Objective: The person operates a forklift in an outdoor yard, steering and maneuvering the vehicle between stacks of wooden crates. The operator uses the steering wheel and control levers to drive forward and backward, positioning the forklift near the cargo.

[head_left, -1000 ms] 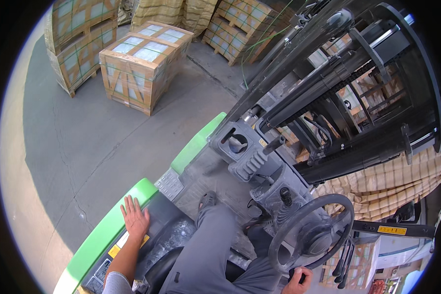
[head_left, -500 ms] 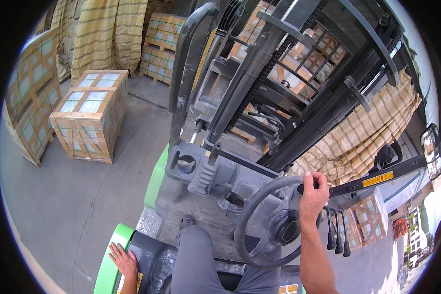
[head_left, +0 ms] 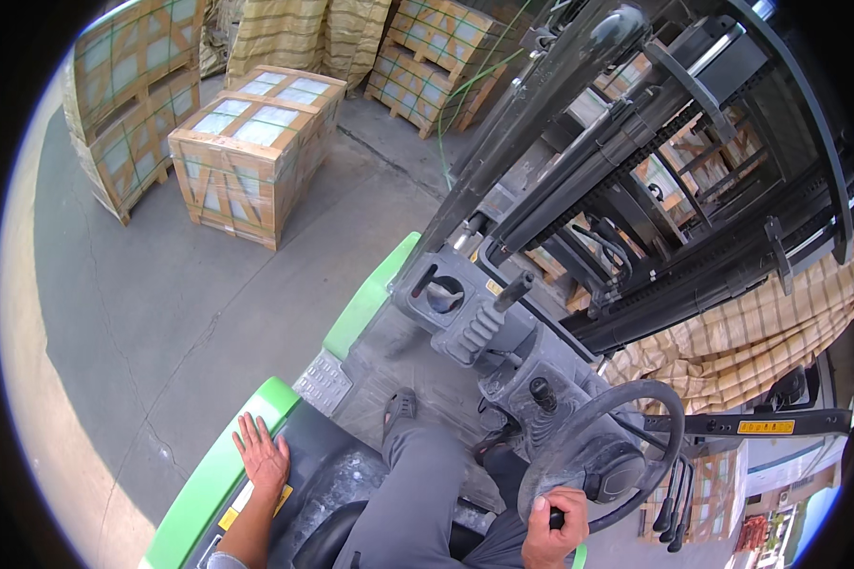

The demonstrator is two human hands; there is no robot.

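Seated, we brace our left hand [head_left: 262, 458] flat, fingers spread, on the forklift's green side panel [head_left: 220, 471]; our right hand [head_left: 552, 531] grips the steering wheel [head_left: 605, 453] knob. Ahead rises the mast [head_left: 636, 180]; beyond, strapped crates [head_left: 247, 152] wait.

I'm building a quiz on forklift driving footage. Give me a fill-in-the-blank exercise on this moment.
1. The right hand grips the ____ of the steering wheel.
2. The left hand lies flat beside the ____ body edge.
3. The nearest crate stands on the ____ floor.
4. The mast rises on the person's ____ side.

Missing words: knob; green; concrete; right
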